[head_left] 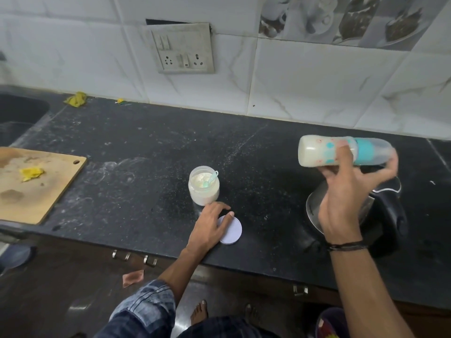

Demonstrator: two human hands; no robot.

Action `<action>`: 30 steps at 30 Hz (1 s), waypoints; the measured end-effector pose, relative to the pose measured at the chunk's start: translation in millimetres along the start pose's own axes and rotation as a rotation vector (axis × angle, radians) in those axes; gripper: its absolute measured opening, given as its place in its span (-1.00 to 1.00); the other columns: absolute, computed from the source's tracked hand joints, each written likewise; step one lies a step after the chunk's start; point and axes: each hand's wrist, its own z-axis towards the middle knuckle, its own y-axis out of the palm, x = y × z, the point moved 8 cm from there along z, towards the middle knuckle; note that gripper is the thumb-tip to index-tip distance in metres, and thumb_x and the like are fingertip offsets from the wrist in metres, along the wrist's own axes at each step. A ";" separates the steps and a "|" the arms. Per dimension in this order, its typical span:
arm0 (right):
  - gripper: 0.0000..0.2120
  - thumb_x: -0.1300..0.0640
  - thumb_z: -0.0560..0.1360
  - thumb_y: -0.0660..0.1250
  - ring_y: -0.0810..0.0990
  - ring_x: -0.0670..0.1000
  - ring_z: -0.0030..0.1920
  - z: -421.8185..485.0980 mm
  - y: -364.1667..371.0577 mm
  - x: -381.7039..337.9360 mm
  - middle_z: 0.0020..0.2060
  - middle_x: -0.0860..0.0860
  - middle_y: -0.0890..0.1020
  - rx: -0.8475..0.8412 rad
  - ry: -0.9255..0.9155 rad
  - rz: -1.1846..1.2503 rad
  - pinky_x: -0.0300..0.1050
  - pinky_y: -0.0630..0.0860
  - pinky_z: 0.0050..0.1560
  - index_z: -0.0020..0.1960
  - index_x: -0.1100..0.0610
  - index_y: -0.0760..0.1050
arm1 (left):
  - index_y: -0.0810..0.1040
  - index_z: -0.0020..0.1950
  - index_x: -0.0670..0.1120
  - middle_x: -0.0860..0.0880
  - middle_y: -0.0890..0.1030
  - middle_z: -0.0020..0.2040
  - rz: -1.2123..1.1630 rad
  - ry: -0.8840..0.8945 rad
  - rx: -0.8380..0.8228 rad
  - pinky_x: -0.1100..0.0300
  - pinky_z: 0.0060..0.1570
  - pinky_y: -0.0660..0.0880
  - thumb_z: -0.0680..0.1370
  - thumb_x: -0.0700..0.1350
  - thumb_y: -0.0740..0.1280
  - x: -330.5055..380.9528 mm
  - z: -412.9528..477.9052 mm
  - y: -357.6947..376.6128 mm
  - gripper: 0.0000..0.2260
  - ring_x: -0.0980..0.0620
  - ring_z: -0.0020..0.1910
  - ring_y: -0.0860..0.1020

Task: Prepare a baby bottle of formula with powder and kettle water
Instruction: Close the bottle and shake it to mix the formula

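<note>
Two hands: right (346, 191) fingers around bottle (317, 154), left (211, 228) on lid (233, 232)

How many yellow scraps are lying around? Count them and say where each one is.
3. One scrap lies on the cutting board at left. A bigger one sits by the wall near the sink. A tiny one lies further right along the wall. Others may be out of view.

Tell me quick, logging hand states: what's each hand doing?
Left hand: open, fingers resting on the lid.
Right hand: closed on the bottle, held sideways above the kettle.
</note>
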 end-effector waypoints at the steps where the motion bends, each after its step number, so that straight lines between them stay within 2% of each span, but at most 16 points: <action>1: -0.21 0.24 0.51 0.54 0.70 0.05 0.23 0.7 4.3 1.1 0.40 0.17 0.51 -0.044 0.017 -0.043 0.05 0.71 -0.04 0.53 -0.01 0.11 | 0.57 0.19 0.03 0.13 0.57 0.16 0.000 0.000 0.000 0.12 0.25 0.43 0.69 0.13 0.26 -0.6 -0.3 -0.1 -0.77 0.14 0.21 0.47; 3: -0.24 0.30 0.52 0.52 0.72 0.05 0.19 -1.7 10.3 10.1 0.31 0.10 0.60 -0.169 0.082 -0.172 -0.01 0.71 -0.06 0.52 -0.05 0.17 | 0.57 0.19 0.04 0.13 0.56 0.17 -0.002 0.004 -0.002 0.13 0.25 0.43 0.68 0.15 0.25 -2.2 -0.7 0.3 -0.76 0.15 0.21 0.47; 4: -0.23 0.30 0.51 0.53 0.72 0.07 0.19 -4.0 9.2 8.8 0.29 0.07 0.61 -0.172 0.078 -0.166 0.01 0.71 -0.04 0.52 -0.06 0.18 | 0.57 0.19 0.05 0.13 0.56 0.17 -0.006 0.006 -0.007 0.13 0.25 0.43 0.68 0.16 0.24 -2.6 -1.0 1.0 -0.76 0.15 0.21 0.47; 8: -0.11 0.09 0.45 0.63 0.69 0.07 0.26 -2.8 -2.3 -2.1 0.37 0.14 0.54 0.019 -0.022 0.037 0.16 0.70 0.03 0.54 -0.03 0.10 | 0.56 0.20 0.06 0.15 0.56 0.18 0.000 -0.005 0.001 0.15 0.25 0.42 0.68 0.17 0.24 -3.3 0.1 1.6 -0.75 0.17 0.22 0.46; 12: -0.16 0.18 0.44 0.58 0.72 0.06 0.19 -9.1 11.5 15.7 0.28 0.07 0.63 -0.150 0.107 -0.161 -0.01 0.71 -0.08 0.54 -0.06 0.17 | 0.56 0.20 0.07 0.15 0.56 0.18 0.000 0.006 -0.002 0.16 0.25 0.41 0.68 0.18 0.23 -4.8 -0.7 1.5 -0.75 0.18 0.21 0.46; 14: -0.16 0.16 0.45 0.57 0.72 0.04 0.19 -8.4 7.3 6.6 0.28 0.05 0.62 -0.082 0.041 -0.092 -0.01 0.70 -0.07 0.55 -0.04 0.14 | 0.56 0.20 0.07 0.15 0.55 0.18 -0.004 0.005 -0.001 0.16 0.25 0.41 0.68 0.18 0.23 -4.0 -0.6 1.3 -0.75 0.17 0.21 0.46; 16: -0.16 0.16 0.49 0.56 0.71 0.02 0.21 -3.0 1.6 -2.5 0.30 0.04 0.58 -0.004 -0.044 -0.021 0.10 0.71 -0.01 0.56 0.01 0.09 | 0.57 0.21 0.06 0.14 0.56 0.18 0.001 -0.001 0.003 0.16 0.25 0.41 0.69 0.17 0.24 -3.2 -0.1 1.1 -0.75 0.17 0.21 0.46; 20: -0.24 0.26 0.51 0.54 0.72 0.02 0.20 -7.6 14.4 4.7 0.15 -0.12 0.69 -0.168 0.051 -0.182 0.05 0.73 -0.03 0.52 -0.06 0.17 | 0.56 0.20 0.07 0.15 0.56 0.18 -0.004 0.002 -0.003 0.17 0.24 0.41 0.68 0.19 0.22 -4.1 -1.0 1.1 -0.73 0.19 0.21 0.45; 21: -0.24 0.25 0.50 0.55 0.72 0.03 0.19 -10.5 14.9 0.8 0.17 -0.13 0.68 -0.177 0.031 -0.167 0.09 0.73 0.00 0.49 -0.09 0.18 | 0.56 0.20 0.07 0.15 0.55 0.18 -0.009 0.002 -0.005 0.17 0.24 0.41 0.68 0.19 0.23 -4.4 -0.7 1.1 -0.74 0.19 0.21 0.45; 25: -0.17 0.19 0.51 0.56 0.69 0.04 0.24 -7.5 4.3 -13.6 0.33 0.04 0.57 0.000 -0.102 0.009 0.18 0.69 0.02 0.54 -0.05 0.07 | 0.57 0.20 0.05 0.15 0.56 0.18 -0.002 -0.002 0.006 0.15 0.24 0.42 0.68 0.15 0.25 -4.3 -0.2 0.8 -0.76 0.18 0.21 0.45; 28: -0.18 0.25 0.51 0.55 0.71 0.05 0.21 -10.3 12.3 6.2 0.32 0.09 0.61 -0.140 0.050 -0.163 0.10 0.71 -0.01 0.56 -0.05 0.12 | 0.56 0.19 0.06 0.15 0.56 0.17 -0.010 0.007 0.007 0.16 0.25 0.42 0.67 0.18 0.23 -4.6 -0.9 0.5 -0.74 0.19 0.21 0.45; 30: -0.19 0.22 0.49 0.58 0.70 0.11 0.24 -14.9 9.4 3.1 0.36 0.14 0.57 -0.126 0.027 -0.136 0.16 0.70 0.07 0.53 -0.08 0.16 | 0.56 0.19 0.07 0.15 0.56 0.17 -0.015 0.010 -0.003 0.16 0.25 0.42 0.67 0.20 0.22 -3.4 -0.5 1.4 -0.73 0.19 0.21 0.45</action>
